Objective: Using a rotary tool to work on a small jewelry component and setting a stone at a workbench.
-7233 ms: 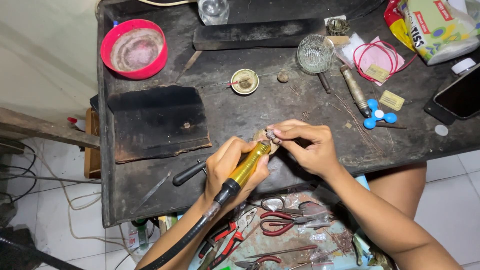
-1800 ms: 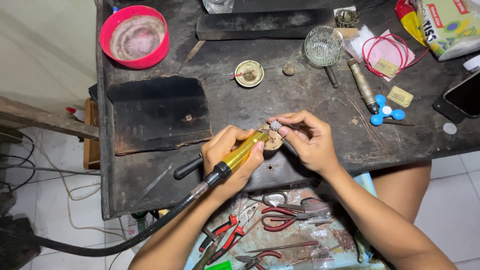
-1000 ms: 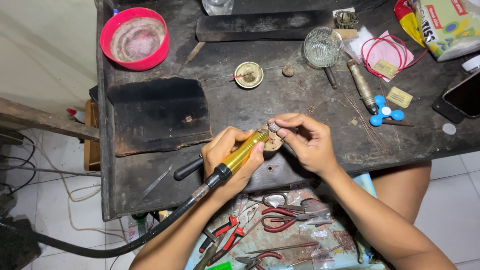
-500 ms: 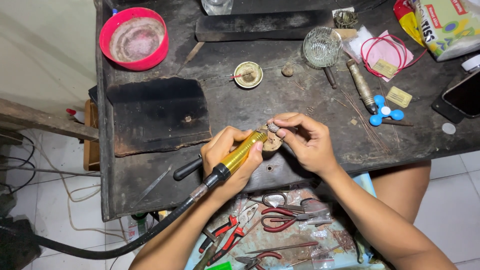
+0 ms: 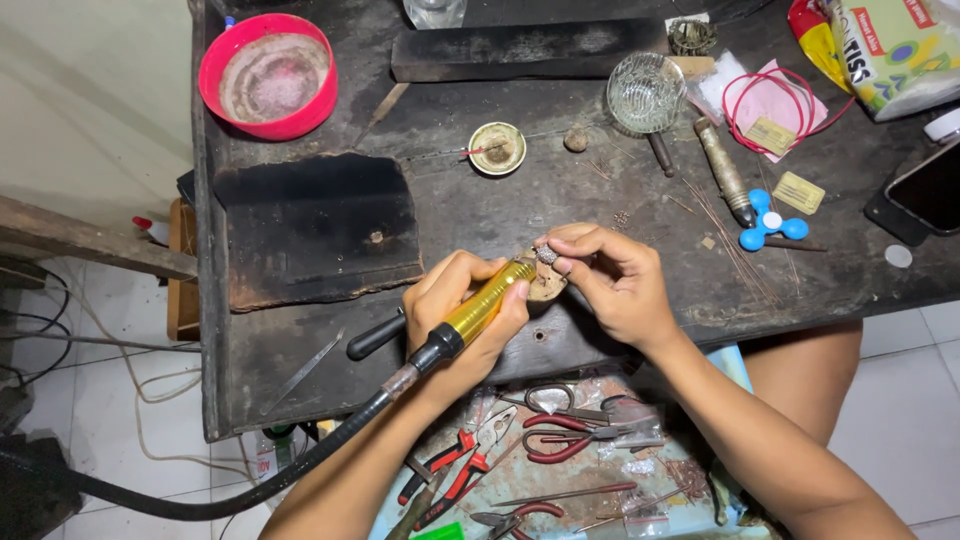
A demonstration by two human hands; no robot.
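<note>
At a dark, scarred table, your left hand wraps tight around a brass-coloured rotary handpiece, its black flexible shaft trailing away toward 8 o'clock. Your right hand pinches a small ring-like metal piece between thumb and fingertips, held against a small wooden peg at the table's near edge, with the handpiece tip touching or just beside it; which, you cannot tell. At 11 o'clock from your hands sits a red bowl, and at 12 o'clock a small round dish. A glass cup stands at 1 o'clock, a blue fidget spinner at 3 o'clock. Below the table edge, at 6 o'clock, red-handled pliers and scissors lie on a cluttered tray.
</note>
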